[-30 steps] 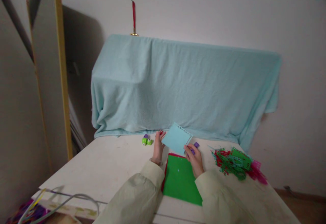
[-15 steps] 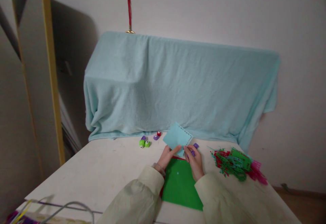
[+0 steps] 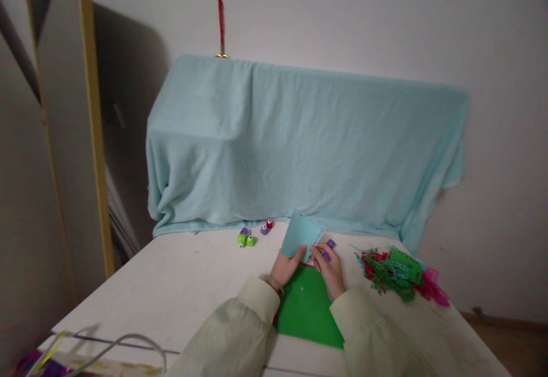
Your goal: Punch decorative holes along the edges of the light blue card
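Note:
A light blue sheet [image 3: 302, 234] with small holes punched along its edges is held up off the table. My left hand [image 3: 287, 265] grips its lower left part, thumb across the front. At the lower right edge, my right hand [image 3: 329, 265] is closed with its fingertips pinched on the sheet's border. Under both hands lies a green sheet [image 3: 309, 308], with red showing along its left and top edges. Small purple pieces [image 3: 331, 244] sit just behind my right hand, partly hidden by it.
Small green craft punches [image 3: 246, 241] with eyes and a red and purple pair [image 3: 267, 227] stand at the back. Coloured punched scraps [image 3: 396, 274] are heaped at right. A light blue cloth [image 3: 308, 148] hangs behind the table. A grey cable [image 3: 124, 340] curves at front left.
The blue sheet has turned and tilted in my hands, so it looks narrower. Both hands stay close together at its lower edges. The camera view has shifted slightly.

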The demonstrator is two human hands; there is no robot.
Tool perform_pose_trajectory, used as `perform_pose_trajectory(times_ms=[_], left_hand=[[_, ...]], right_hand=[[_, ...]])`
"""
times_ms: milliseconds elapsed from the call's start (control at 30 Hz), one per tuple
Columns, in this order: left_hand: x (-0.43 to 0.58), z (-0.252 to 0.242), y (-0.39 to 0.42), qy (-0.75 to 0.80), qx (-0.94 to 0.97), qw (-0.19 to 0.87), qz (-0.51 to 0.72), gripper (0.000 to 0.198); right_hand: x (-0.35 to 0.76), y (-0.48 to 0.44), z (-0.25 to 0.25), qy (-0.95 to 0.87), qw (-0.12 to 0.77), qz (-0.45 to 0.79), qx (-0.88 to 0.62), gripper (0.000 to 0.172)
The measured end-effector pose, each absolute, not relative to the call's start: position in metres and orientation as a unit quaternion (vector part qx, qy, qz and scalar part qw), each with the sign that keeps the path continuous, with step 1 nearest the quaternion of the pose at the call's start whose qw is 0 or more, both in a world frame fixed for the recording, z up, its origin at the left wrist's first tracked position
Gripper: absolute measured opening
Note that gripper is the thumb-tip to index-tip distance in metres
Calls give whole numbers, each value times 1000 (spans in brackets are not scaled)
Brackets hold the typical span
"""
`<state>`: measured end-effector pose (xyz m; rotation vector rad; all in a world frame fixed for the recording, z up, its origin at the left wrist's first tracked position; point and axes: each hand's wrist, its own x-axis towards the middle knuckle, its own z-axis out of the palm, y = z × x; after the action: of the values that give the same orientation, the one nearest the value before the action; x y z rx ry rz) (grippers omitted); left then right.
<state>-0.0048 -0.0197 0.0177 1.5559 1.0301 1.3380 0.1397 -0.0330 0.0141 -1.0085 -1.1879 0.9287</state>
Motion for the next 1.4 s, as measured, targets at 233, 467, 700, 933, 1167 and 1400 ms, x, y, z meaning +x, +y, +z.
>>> perform_pose_trajectory(times_ms=[233,467,700,933,1167,1400], left_hand=[[-5,18,-21,462,611,408,496,47],[-7,26,-22,430,526,464,568,48],[-5,21,-18,382,461,489,635,59],[-8,18,-17,390,475,473,631,64],[-8,15,-15,381,450,490,641,61],[-5,18,-17,382,485,473,629,60]], right_hand=[[139,-32,17,-483,603,444,-453,30],[138,-30,16,-476,578,492,-445,35],[135,-29,13,-433,631,493,-413,36],[136,-34,19,-485,610,494,-386,30],[138,-30,14,-464,579,517,-427,40],[140,-33,26,-439,582,590,-347,34]])
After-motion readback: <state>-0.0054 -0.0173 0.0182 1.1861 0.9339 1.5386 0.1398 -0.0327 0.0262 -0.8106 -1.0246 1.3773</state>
